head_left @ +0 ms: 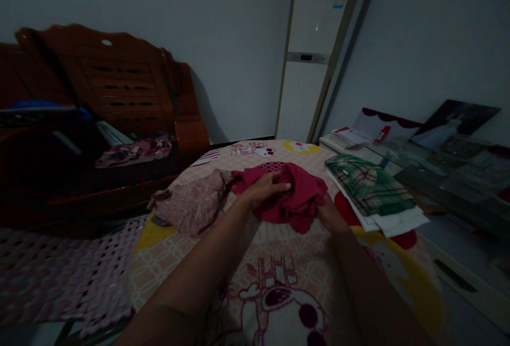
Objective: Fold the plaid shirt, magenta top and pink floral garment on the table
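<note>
A crumpled deep-pink garment lies bunched on a round table with a cartoon-patterned cloth. My left hand grips it from the left, fingers curled over the fabric. At its right edge my right hand holds the same garment, its fingertips hidden by the folds. Left of it, and close against it, is a loosely heaped pale pinkish-grey garment. A folded green plaid garment rests on white sheets toward the right side of the table.
A wooden bench with a patterned cloth on its seat stands at the left. Below it is a woven pink seat. A glass-topped cabinet with papers borders the table's right side. Behind stands a tall white air conditioner.
</note>
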`<state>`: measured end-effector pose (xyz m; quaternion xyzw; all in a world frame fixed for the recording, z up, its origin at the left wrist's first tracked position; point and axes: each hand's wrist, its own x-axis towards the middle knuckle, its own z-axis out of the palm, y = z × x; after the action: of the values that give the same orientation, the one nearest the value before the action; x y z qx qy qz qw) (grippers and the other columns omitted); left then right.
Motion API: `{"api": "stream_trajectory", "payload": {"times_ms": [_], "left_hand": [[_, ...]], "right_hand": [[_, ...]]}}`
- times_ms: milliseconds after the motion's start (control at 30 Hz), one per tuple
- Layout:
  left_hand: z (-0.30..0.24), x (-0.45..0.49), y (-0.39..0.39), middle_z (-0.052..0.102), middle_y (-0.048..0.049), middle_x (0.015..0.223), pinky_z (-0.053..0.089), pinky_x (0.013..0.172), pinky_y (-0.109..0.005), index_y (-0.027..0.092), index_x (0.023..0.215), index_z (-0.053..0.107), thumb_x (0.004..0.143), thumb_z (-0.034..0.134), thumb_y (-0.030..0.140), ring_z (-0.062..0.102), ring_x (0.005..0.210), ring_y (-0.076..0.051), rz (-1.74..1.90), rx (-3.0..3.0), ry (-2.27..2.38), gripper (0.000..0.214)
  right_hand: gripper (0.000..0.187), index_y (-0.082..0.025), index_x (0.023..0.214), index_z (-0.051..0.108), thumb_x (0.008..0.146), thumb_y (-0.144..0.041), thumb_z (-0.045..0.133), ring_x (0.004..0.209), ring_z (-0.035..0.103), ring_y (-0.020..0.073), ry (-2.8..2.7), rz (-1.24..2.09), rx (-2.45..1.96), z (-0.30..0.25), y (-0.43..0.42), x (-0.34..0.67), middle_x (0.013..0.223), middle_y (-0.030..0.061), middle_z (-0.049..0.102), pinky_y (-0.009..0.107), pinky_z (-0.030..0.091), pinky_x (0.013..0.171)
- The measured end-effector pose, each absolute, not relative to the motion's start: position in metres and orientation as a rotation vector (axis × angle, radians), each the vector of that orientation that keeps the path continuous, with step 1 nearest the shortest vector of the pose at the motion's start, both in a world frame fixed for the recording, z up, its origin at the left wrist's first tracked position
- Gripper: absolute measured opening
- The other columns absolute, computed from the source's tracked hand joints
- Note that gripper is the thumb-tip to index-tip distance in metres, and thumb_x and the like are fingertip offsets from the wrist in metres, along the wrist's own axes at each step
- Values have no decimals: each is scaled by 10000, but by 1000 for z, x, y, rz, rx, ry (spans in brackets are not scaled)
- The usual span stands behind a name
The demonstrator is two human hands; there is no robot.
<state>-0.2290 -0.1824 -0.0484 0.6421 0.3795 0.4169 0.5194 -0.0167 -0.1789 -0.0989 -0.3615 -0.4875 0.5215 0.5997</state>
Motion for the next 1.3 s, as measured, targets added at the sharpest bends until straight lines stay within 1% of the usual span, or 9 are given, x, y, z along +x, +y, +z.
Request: {"api": "stream_trajectory", "payload": {"times_ms": [133, 233, 433, 567, 767, 900, 1033, 1167, 1300], "left_hand": [[-66, -246, -174, 609, -145, 1285, 441, 1049, -437, 148, 1203, 624, 536, 846, 261, 537, 1227, -327, 769, 2193, 1271, 712], [-81, -249, -170, 570, -167, 1324, 371, 1118, -448, 160, 1101, 672, 544, 829, 192, 477, 1303, -349, 608, 2445, 1506, 579], [-73, -234, -180, 701, -173, 931, 488, 888, -389, 135, 874, 674, 828, 602, 184, 667, 960, -307, 482, 2376, 1696, 98], [-44, -222, -197, 701, -84, 824, 487, 722, -272, 166, 774, 645, 821, 671, 362, 667, 803, -230, 508, 2330, 1404, 203], [-19, -209, -212, 653, -6, 666, 448, 558, -212, 156, 774, 661, 876, 564, 552, 601, 580, -129, 480, 1909, 789, 420], [-34, -213, -198, 672, -52, 687, 466, 595, -244, 148, 769, 655, 862, 561, 556, 625, 614, -159, 705, 1931, 1188, 429], [-50, -218, -189, 718, -79, 936, 488, 681, -268, 147, 1006, 684, 758, 679, 558, 657, 790, -205, 730, 2044, 1407, 480], [-53, -218, -193, 719, -32, 885, 473, 630, -237, 151, 1016, 686, 751, 697, 394, 640, 714, -173, 396, 2024, 1153, 359], [-57, -218, -191, 690, 3, 797, 447, 590, -199, 148, 916, 679, 672, 593, 126, 613, 675, -138, 432, 2011, 1129, 260]], "right_hand": [[475, -240, 1060, 687, 593, -227, 774, 969, 692, 240, -979, 1277, -755, -101, -170, -6, 1041, 22, 745, 370, 585, 824], [524, -230, 1047, 684, 535, -171, 778, 891, 706, 232, -805, 1216, -799, -104, -161, 3, 981, 4, 753, 381, 595, 812], [580, -224, 1054, 675, 495, -138, 802, 832, 703, 200, -724, 1116, -778, -111, -152, 8, 924, -12, 750, 375, 589, 818], [428, -190, 962, 687, 551, -217, 805, 861, 703, 219, -746, 1051, -812, -107, -159, 11, 880, 14, 747, 394, 580, 826], [309, -189, 865, 697, 601, -286, 824, 869, 703, 248, -870, 1120, -900, -95, -172, 16, 795, 16, 734, 413, 576, 835], [456, -211, 999, 678, 577, -264, 842, 905, 702, 227, -871, 1182, -797, -95, -171, 11, 920, 3, 748, 400, 567, 880], [567, -258, 1165, 633, 638, -282, 840, 1008, 689, 231, -987, 1282, -775, -91, -174, 12, 1129, 12, 730, 396, 556, 925], [546, -269, 1205, 625, 695, -300, 818, 1080, 670, 262, -1219, 1567, -795, -86, -180, 30, 1193, 40, 714, 441, 521, 986], [645, -265, 1190, 634, 586, -186, 846, 1145, 637, 261, -1450, 1567, -872, -89, -178, 45, 1232, 34, 697, 449, 454, 1065]]}}
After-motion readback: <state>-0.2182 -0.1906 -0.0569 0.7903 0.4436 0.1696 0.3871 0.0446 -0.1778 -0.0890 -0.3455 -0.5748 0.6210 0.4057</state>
